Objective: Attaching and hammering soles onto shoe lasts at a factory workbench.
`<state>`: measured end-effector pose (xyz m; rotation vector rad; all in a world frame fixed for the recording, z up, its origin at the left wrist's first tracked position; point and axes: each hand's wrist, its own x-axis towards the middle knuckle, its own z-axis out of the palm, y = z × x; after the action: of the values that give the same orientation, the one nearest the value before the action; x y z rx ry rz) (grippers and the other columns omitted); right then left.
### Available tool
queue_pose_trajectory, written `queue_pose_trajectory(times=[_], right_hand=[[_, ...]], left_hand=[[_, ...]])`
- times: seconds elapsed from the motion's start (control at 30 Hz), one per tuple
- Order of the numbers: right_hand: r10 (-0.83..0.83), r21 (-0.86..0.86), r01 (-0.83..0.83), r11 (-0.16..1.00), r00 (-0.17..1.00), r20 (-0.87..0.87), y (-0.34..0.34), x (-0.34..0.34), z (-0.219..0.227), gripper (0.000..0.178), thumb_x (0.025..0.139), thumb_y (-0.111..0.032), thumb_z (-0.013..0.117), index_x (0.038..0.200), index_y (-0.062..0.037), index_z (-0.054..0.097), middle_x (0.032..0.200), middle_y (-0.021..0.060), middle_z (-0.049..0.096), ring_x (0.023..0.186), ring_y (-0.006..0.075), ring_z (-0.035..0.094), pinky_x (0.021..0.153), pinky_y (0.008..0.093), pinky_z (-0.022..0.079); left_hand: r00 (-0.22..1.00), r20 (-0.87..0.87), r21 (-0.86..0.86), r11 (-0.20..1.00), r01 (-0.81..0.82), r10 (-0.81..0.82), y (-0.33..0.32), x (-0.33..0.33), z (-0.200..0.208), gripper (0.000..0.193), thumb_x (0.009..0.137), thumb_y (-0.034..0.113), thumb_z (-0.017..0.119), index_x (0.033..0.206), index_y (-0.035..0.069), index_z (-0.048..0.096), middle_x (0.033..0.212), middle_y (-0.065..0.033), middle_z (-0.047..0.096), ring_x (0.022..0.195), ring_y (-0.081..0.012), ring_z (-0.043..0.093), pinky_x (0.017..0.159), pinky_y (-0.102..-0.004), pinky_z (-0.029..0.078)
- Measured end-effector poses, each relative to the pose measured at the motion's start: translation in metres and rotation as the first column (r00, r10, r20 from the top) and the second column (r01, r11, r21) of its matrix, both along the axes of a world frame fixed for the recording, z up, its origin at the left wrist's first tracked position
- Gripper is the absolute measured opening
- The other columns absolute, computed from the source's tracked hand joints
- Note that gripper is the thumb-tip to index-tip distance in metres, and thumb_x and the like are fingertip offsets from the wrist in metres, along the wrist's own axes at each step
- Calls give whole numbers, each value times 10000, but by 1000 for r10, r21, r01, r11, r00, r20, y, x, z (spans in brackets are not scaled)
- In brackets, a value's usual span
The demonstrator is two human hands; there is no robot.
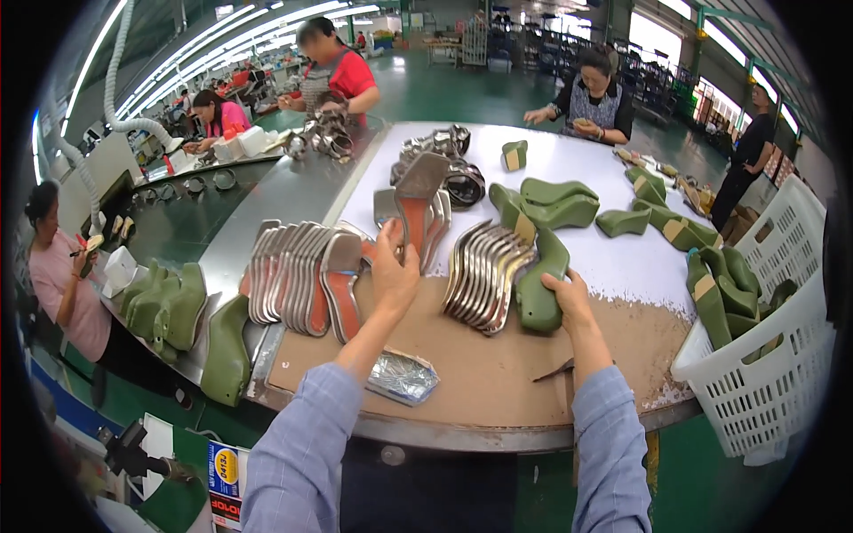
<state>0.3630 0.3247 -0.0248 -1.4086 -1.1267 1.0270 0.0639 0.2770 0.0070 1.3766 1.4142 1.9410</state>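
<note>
My left hand (pixel 395 277) pinches a grey and orange-red shoe insole (pixel 419 191), raised upright above the table. My right hand (pixel 569 298) is wrapped around the side of a green shoe last (pixel 540 289). Between the hands, a row of metallic-edged insoles (pixel 484 277) leans together. Left of my left hand stands another row of grey and orange insoles (pixel 286 277). Several more green lasts (pixel 564 211) lie behind the right hand. Near the front edge rests a clear-wrapped packet (pixel 402 377), and by my right wrist a thin dark tool (pixel 553 370).
A white basket (pixel 755 369) holding green lasts stands at the table's right edge. More lasts (pixel 182 311) line the left side. Shiny metal pieces (pixel 462 182) sit at the back. Co-workers (pixel 595 98) stand beyond the table, and another (pixel 67 266) at the far left.
</note>
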Motion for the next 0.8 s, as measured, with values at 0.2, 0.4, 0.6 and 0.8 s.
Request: queue_pose_trajectory(times=[0.2,0.4,0.6,0.8], right_hand=[[131,9,-221,975,546,-828,-80,0,37,379,939,-154,481,1256,53,469,1043,200,619,814,289,660,689,366,584],[-14,520,-332,787,833,554,-173,-137,54,470,930,-319,574,1252,17,508,1105,151,598,1043,269,578,900,392,459],[659,-8,-953,303,216,-720,-243,-127,70,749,892,-432,623,1408,4,298,1156,144,566,1077,244,565,914,351,462],[481,319,-733,601,650,589,-262,-122,45,624,759,-179,791,1194,18,390,1045,216,562,950,338,591,827,399,472]], left_hand=[[941,284,-52,977,206,-184,-79,-7,9,491,859,72,580,1308,-13,401,1092,-122,575,934,-211,623,841,-310,500],[264,866,175,753,634,-424,-169,39,44,426,910,301,537,1234,30,484,1081,-121,583,978,-266,616,836,-402,526],[356,770,216,741,636,-530,-206,6,58,630,872,522,482,1253,21,478,1119,-164,600,933,-289,628,819,-393,529],[550,439,551,696,460,-711,-240,-25,86,731,873,399,638,1360,-7,274,1194,-177,554,1086,-303,579,873,-431,518]])
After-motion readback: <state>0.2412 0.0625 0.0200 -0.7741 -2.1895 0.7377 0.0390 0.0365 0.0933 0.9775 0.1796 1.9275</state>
